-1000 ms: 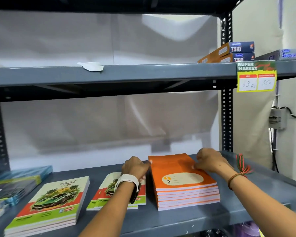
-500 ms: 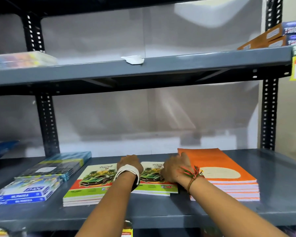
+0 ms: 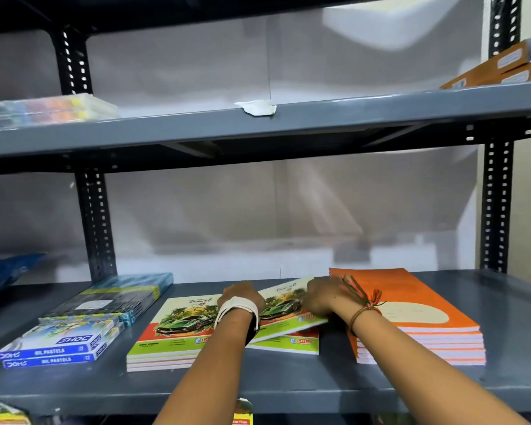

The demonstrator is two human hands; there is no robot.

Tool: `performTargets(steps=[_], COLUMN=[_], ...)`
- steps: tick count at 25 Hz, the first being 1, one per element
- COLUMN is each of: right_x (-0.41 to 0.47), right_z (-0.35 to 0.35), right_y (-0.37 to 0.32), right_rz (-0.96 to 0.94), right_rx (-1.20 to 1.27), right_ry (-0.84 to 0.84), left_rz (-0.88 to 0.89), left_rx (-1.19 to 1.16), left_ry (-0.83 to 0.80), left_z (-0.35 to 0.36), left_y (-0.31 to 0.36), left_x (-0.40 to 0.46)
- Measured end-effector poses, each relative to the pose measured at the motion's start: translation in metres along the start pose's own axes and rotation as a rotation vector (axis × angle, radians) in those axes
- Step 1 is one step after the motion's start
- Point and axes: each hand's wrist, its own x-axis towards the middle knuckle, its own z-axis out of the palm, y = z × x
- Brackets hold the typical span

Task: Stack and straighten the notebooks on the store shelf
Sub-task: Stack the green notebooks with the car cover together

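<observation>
Two hands meet on the lower shelf [image 3: 288, 381], seen from your head camera. Your right hand [image 3: 325, 297] has its fingers [image 3: 310, 302] clamped on the top green car-cover notebook [image 3: 284, 305], its right side tilted up off the small pile [image 3: 292, 343] beneath. Your left hand [image 3: 242, 297] rests at that notebook's left edge; you cannot tell whether it grips anything. A taller green stack [image 3: 169, 335] lies just left, and the orange stack [image 3: 417, 317] sits squared just right. Oil pastel boxes [image 3: 52, 348] lie farther left.
</observation>
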Motion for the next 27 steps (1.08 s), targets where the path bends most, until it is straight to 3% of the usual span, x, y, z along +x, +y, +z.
performTargets(steps=[5,10,17,20,23,27], right_x=[0.007,0.006,0.011,0.01,0.01,0.015], right_z=[-0.02,-0.021,-0.036,-0.026,-0.009,0.014], right_y=[0.007,0.011,-0.014,-0.05,-0.088,-0.122], right_rz=[0.056,0.155,0.067,0.021,-0.063,-0.103], right_rx=[0.962,1.473,1.658,1.564,1.453,1.306], right_ry=[0.02,0.052,0.061,-0.035,-0.113,-0.215], left_rz=[0.024,0.029,-0.088,-0.166,-0.223,-0.279], left_rx=[-0.002,-0.143,-0.765,-0.722,-0.508,-0.316], left_ry=[-0.016,0.002,-0.074,-0.004,0.076,0.068], left_z=[-0.003,-0.013,-0.06,-0.076,-0.084,-0.08], left_y=[0.001,-0.003,-0.059,-0.107,-0.149,-0.182], left_x=[0.002,-0.004,0.013,0.015,0.011,0.001])
